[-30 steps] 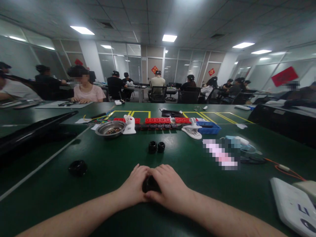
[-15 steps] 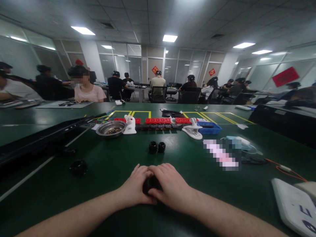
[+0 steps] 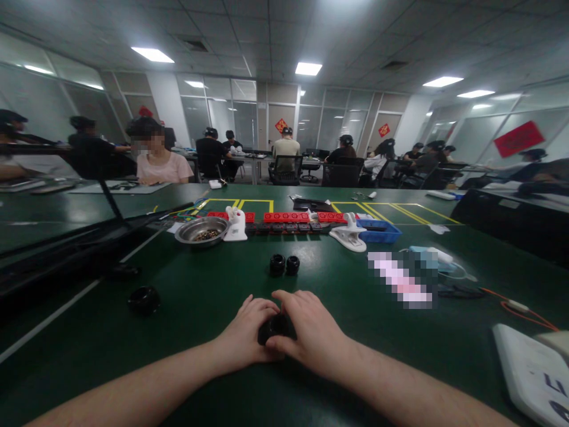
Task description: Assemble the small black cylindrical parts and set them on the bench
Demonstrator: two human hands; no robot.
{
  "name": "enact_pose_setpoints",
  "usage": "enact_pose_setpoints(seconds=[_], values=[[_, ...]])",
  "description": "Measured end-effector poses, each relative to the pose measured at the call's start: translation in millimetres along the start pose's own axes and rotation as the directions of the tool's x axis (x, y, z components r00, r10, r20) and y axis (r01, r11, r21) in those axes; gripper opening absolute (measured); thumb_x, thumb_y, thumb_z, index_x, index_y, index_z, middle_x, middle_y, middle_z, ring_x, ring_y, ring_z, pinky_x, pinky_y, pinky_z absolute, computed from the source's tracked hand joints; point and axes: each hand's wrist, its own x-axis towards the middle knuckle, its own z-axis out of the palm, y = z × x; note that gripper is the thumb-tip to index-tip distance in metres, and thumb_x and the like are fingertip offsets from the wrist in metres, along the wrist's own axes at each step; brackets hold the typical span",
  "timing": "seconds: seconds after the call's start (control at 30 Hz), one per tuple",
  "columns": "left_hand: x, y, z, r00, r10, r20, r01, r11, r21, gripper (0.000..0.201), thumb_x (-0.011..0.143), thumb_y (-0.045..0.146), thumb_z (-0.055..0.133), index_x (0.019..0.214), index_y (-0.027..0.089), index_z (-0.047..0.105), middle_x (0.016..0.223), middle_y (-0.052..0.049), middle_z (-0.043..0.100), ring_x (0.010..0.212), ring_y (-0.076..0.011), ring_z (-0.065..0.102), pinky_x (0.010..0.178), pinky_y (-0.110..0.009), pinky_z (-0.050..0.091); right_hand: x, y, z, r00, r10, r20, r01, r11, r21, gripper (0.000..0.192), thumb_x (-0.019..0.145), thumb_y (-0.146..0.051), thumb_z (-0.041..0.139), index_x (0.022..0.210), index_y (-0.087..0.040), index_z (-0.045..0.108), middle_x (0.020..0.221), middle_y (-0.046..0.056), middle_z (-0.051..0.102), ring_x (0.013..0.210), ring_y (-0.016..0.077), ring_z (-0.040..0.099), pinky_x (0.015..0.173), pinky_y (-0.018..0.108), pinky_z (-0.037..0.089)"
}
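Observation:
My left hand and my right hand meet in the middle of the green table, both closed around a small black round part; most of it is hidden by my fingers. Two more black round parts sit side by side a little farther away. A larger black ring-shaped part lies apart to the left.
A metal bowl with small pieces, white clips, a row of red and black blocks and a blue tray stand farther back. A white device lies at right, a dark flat panel at left. Other people sit at tables behind.
My right hand has shifted slightly over the black part, fingers reaching farther across it. The dark panel at left has tilted up. My view has drifted a little.

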Motion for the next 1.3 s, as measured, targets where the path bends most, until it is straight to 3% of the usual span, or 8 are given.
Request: enact_pose_setpoints(seconds=[0.17, 0.47, 0.7, 0.77, 0.97, 1.07, 1.17, 1.3], values=[[-1, 0, -1.4, 1.000, 0.001, 0.014, 0.000, 1.000, -0.027, 0.057, 0.058, 0.044, 0.068, 0.109, 0.024, 0.051, 0.113, -0.005, 0.052, 0.110, -0.0288, 0.043, 0.101, -0.054, 0.013, -2, -2, -11, 0.993, -0.078, 0.086, 0.068, 0.992, 0.110, 0.052, 0.067, -0.013, 0.056, 0.117, -0.016, 0.040, 0.112, 0.007, 0.052, 0.102, 0.0207, 0.045, 0.093, 0.037, 0.030], [-1, -2, 2.1, 1.000, 0.007, -0.008, -0.007, 1.000, 0.001, 0.052, 0.057, 0.043, 0.068, 0.102, 0.023, 0.054, 0.111, -0.006, 0.053, 0.108, -0.0271, 0.044, 0.101, -0.053, 0.013, 0, -1, -1, 1.000, -0.011, 0.001, 0.011, 1.000, 0.011, 0.047, 0.068, -0.036, 0.063, 0.107, -0.014, 0.048, 0.101, 0.008, 0.057, 0.091, 0.0228, 0.049, 0.084, 0.039, 0.035], [-1, 2, -0.2, 1.000, -0.005, 0.027, 0.005, 1.000, -0.005, 0.055, 0.059, 0.037, 0.067, 0.110, 0.024, 0.050, 0.111, -0.005, 0.054, 0.108, -0.0282, 0.044, 0.101, -0.054, 0.012, -3, -2, -1, 0.992, -0.111, 0.057, 0.108, 0.993, 0.055, 0.050, 0.068, -0.016, 0.057, 0.115, -0.019, 0.041, 0.107, 0.005, 0.055, 0.099, 0.0189, 0.046, 0.099, 0.040, 0.021], [-1, 2, -0.5, 1.000, 0.001, 0.029, 0.000, 1.000, -0.011, 0.054, 0.060, 0.037, 0.066, 0.109, 0.024, 0.050, 0.113, -0.005, 0.053, 0.109, -0.0289, 0.043, 0.101, -0.054, 0.012, -4, -3, -2, 0.994, -0.103, 0.043, 0.100, 0.993, 0.063, 0.048, 0.068, -0.019, 0.058, 0.113, -0.019, 0.042, 0.108, 0.005, 0.053, 0.101, 0.0194, 0.045, 0.099, 0.040, 0.020], [-1, 2, -0.7, 1.000, -0.001, -0.005, 0.001, 1.000, -0.004, 0.052, 0.055, 0.042, 0.070, 0.101, 0.022, 0.056, 0.109, -0.005, 0.054, 0.107, -0.0282, 0.045, 0.101, -0.054, 0.013, -1, -1, 5, 1.000, -0.001, -0.026, 0.000, 1.000, -0.006, 0.039, 0.069, -0.032, 0.061, 0.103, -0.017, 0.048, 0.098, 0.007, 0.055, 0.090, 0.0213, 0.047, 0.083, 0.037, 0.035], [-1, 3, -1.1, 1.000, 0.006, 0.009, -0.005, 1.000, -0.026, 0.051, 0.058, 0.041, 0.068, 0.104, 0.025, 0.054, 0.110, -0.004, 0.054, 0.108, -0.0280, 0.044, 0.101, -0.054, 0.013, -2, -1, 4, 0.999, -0.045, 0.013, 0.045, 0.999, 0.015, 0.034, 0.070, -0.022, 0.056, 0.103, -0.018, 0.048, 0.097, 0.006, 0.056, 0.091, 0.0201, 0.048, 0.089, 0.039, 0.031], [-1, 2, -1.0, 1.000, -0.004, 0.027, 0.005, 0.999, -0.038, 0.054, 0.061, 0.038, 0.065, 0.111, 0.026, 0.050, 0.112, -0.004, 0.054, 0.111, -0.0278, 0.042, 0.102, -0.054, 0.011, -4, -2, -1, 0.990, -0.128, 0.063, 0.123, 0.989, 0.079, 0.046, 0.067, -0.013, 0.051, 0.111, -0.020, 0.042, 0.103, 0.004, 0.055, 0.098, 0.0184, 0.047, 0.099, 0.041, 0.019], [-1, -1, 0.0, 0.999, -0.011, 0.041, 0.011, 1.000, -0.010, 0.055, 0.058, 0.038, 0.067, 0.108, 0.021, 0.052, 0.115, -0.007, 0.052, 0.112, -0.0299, 0.040, 0.102, -0.054, 0.010, -4, -3, -2, 0.996, -0.086, 0.037, 0.083, 0.993, 0.082, 0.049, 0.067, -0.026, 0.060, 0.112, -0.019, 0.042, 0.108, 0.006, 0.053, 0.100, 0.0204, 0.044, 0.098, 0.041, 0.021]])
